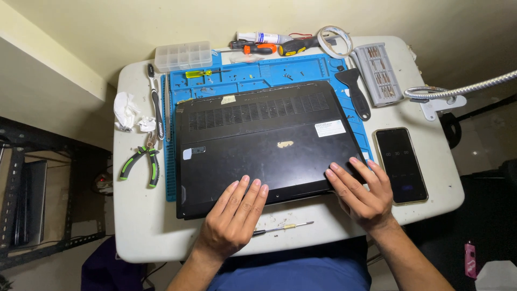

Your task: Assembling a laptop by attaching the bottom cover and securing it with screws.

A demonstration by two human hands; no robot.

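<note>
A black laptop (264,140) lies bottom side up on a blue work mat (280,70) on a small white table (145,221). My left hand (234,215) rests flat on the laptop's near edge, fingers together and extended. My right hand (363,191) lies flat on the laptop's near right corner, fingers spread slightly. Neither hand holds anything. A thin screwdriver (283,228) lies on the table between my wrists, just in front of the laptop.
Green-handled pliers (141,164), a toothbrush (156,102) and crumpled tissue (126,110) lie left. A phone (401,164) lies right. Behind are a clear parts box (183,55), screwdrivers (258,48), tape roll (335,40), grey bit case (379,73), black scraper (356,91) and a lamp arm (458,89).
</note>
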